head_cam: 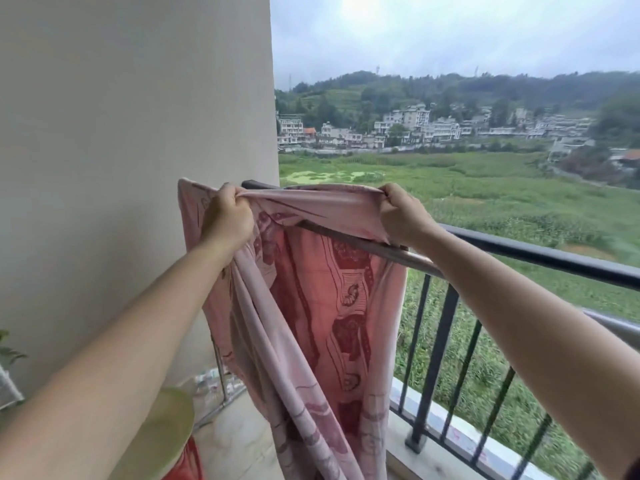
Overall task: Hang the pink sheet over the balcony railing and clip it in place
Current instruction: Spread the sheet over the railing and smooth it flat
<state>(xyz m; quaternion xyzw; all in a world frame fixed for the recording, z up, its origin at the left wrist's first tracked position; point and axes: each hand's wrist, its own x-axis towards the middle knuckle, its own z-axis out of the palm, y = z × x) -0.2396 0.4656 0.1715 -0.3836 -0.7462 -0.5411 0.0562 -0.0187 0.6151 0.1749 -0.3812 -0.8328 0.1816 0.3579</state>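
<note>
Holding the pink sheet (311,306) up at the balcony railing (540,252).
Left hand (227,216) and right hand (401,216) each grip its top edge in curled fingers; cloth drapes the rail's left end, beside the wall (138,133).

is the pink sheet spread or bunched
Bunched: left hand and right hand grip the pink sheet by a gathered edge; rest hangs in folds.
</note>
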